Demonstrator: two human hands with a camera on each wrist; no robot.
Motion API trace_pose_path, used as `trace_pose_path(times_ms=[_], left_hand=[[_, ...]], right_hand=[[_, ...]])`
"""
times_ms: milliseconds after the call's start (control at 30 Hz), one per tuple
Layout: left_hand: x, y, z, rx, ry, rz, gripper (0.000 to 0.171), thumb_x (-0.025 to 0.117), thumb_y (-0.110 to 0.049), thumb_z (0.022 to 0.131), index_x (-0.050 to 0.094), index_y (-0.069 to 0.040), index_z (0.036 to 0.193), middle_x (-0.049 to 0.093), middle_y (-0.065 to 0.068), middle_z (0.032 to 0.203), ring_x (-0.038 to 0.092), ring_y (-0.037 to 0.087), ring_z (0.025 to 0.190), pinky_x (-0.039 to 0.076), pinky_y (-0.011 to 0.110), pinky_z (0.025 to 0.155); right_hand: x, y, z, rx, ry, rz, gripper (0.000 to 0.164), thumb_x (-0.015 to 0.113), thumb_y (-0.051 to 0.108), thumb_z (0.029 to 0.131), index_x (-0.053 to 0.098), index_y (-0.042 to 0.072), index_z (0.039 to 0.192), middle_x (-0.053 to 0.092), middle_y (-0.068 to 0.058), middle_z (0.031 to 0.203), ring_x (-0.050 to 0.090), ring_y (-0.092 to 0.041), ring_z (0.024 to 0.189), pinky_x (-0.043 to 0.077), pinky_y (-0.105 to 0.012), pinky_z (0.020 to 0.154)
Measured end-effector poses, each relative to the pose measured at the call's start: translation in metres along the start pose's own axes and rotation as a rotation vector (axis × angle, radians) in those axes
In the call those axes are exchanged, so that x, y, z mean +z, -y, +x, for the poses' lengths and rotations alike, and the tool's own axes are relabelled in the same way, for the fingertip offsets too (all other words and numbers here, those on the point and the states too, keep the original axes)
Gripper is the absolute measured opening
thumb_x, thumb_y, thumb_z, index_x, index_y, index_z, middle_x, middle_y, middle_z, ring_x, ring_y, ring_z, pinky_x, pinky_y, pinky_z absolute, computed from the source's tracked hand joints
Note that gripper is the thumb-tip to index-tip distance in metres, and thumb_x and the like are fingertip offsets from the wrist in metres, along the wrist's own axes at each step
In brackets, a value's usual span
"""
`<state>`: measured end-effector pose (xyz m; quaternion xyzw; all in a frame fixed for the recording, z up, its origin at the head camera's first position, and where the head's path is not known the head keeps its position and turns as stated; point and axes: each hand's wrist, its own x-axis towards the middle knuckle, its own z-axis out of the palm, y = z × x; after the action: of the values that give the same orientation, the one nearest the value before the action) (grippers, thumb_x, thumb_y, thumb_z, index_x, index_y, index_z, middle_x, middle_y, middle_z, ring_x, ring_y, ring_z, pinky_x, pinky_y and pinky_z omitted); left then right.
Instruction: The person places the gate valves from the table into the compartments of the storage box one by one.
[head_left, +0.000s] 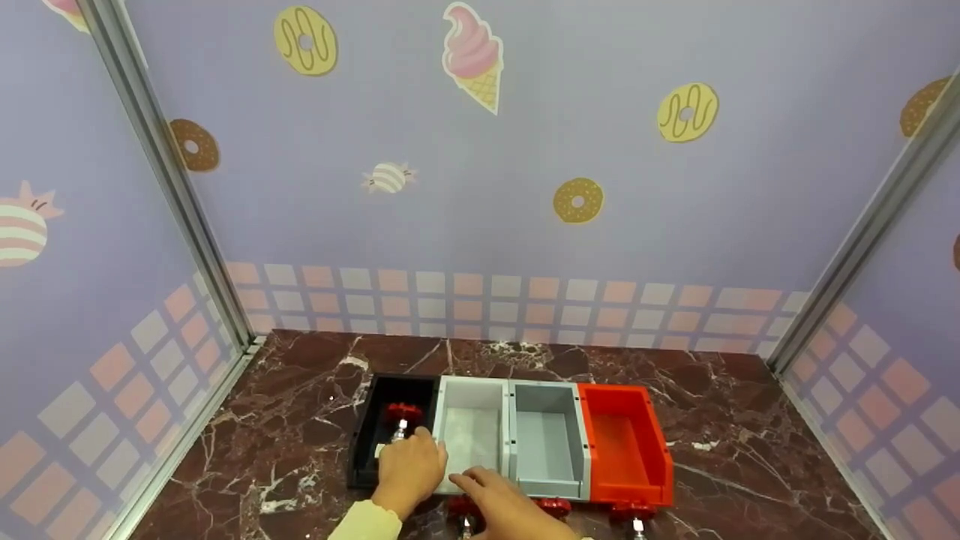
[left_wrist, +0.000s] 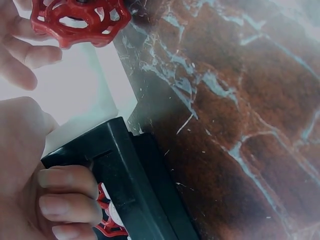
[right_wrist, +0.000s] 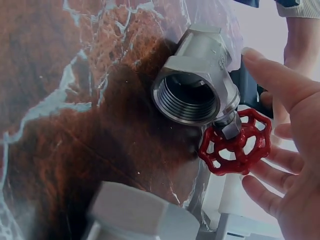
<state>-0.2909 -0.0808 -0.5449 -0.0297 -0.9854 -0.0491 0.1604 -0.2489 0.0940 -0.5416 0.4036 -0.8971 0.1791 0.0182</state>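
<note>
In the head view my left hand [head_left: 411, 466] reaches over the front of a black bin [head_left: 367, 405], where a valve with a red handwheel [head_left: 403, 412] lies. The left wrist view shows its fingers [left_wrist: 70, 207] curled beside a red wheel [left_wrist: 106, 215]; I cannot tell whether they grip the valve. My right hand [head_left: 510, 506] is just before the white bin [head_left: 472, 394]. Its fingers are spread, thumb extended, around a metal valve [right_wrist: 195, 85] with a red handwheel [right_wrist: 237, 142], fingertips close to the wheel's rim. The valve's threaded opening faces the right wrist camera.
A grey bin [head_left: 544, 397] and a red bin [head_left: 615, 401] continue the row to the right. More red-wheeled valves, including one at the red bin [head_left: 634, 513] and another before the grey bin [head_left: 555, 508], lie in front on the dark marbled table [head_left: 285, 420]. Patterned walls surround it.
</note>
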Motion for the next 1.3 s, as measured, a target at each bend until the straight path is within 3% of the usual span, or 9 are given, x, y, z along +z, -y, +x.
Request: trace_pose_path(times_ms=[200,433,700,967,1133,1300], left_hand=[[0.000,0.000,0.001,-0.013,0.025,-0.006,0.035,0.053,-0.039,0.085,0.054,-0.004,0.076,0.061,0.014,0.061,0.059,0.033,0.055,0.043,0.047,0.048],[-0.001,0.000,0.000,-0.014,0.031,-0.017,0.035,0.053,-0.038,0.085,0.054,-0.004,0.076,0.060,0.014,0.060,0.059,0.033,0.054,0.042,0.046,0.048],[-0.003,0.000,0.000,-0.008,0.050,-0.024,0.034,0.052,-0.037,0.086,0.052,-0.005,0.075,0.058,0.013,0.060,0.058,0.033,0.053,0.043,0.046,0.048],[-0.003,0.000,0.000,-0.020,0.059,-0.034,0.033,0.051,-0.036,0.085,0.054,-0.004,0.079,0.060,0.014,0.063,0.059,0.033,0.057,0.043,0.047,0.050],[-0.003,0.000,0.000,-0.017,0.055,-0.047,0.032,0.052,-0.036,0.085,0.054,-0.004,0.079,0.060,0.014,0.063,0.059,0.033,0.056,0.043,0.047,0.050],[-0.004,-0.001,0.000,-0.020,0.058,-0.046,0.033,0.053,-0.036,0.084,0.054,-0.004,0.079,0.060,0.014,0.064,0.059,0.033,0.056,0.043,0.048,0.051]], right_hand=[[0.000,0.000,-0.002,-0.009,0.010,-0.025,0.079,0.071,0.052,0.070,0.046,0.010,0.132,0.053,-0.005,0.119,0.054,-0.016,0.103,0.047,-0.033,0.084],[0.002,0.000,-0.003,-0.073,0.024,-0.061,0.072,0.063,0.050,0.078,0.043,0.011,0.134,0.055,-0.006,0.118,0.055,-0.018,0.105,0.047,-0.032,0.084],[0.011,-0.003,-0.011,-0.221,-0.110,-0.157,0.050,0.056,0.029,0.088,0.045,0.004,0.130,0.058,-0.009,0.112,0.057,-0.019,0.101,0.048,-0.029,0.082],[0.012,-0.002,-0.021,-0.119,-0.038,-0.165,0.064,0.038,0.058,0.089,0.041,0.013,0.135,0.054,-0.007,0.120,0.054,-0.019,0.106,0.048,-0.033,0.082],[0.012,-0.001,-0.024,-0.030,0.034,-0.099,0.069,0.038,0.063,0.086,0.036,0.019,0.138,0.050,-0.006,0.128,0.053,-0.020,0.112,0.048,-0.037,0.079],[0.014,-0.002,-0.027,-0.043,0.038,-0.159,0.068,0.035,0.063,0.087,0.033,0.020,0.140,0.047,-0.007,0.130,0.053,-0.020,0.111,0.048,-0.034,0.074]])
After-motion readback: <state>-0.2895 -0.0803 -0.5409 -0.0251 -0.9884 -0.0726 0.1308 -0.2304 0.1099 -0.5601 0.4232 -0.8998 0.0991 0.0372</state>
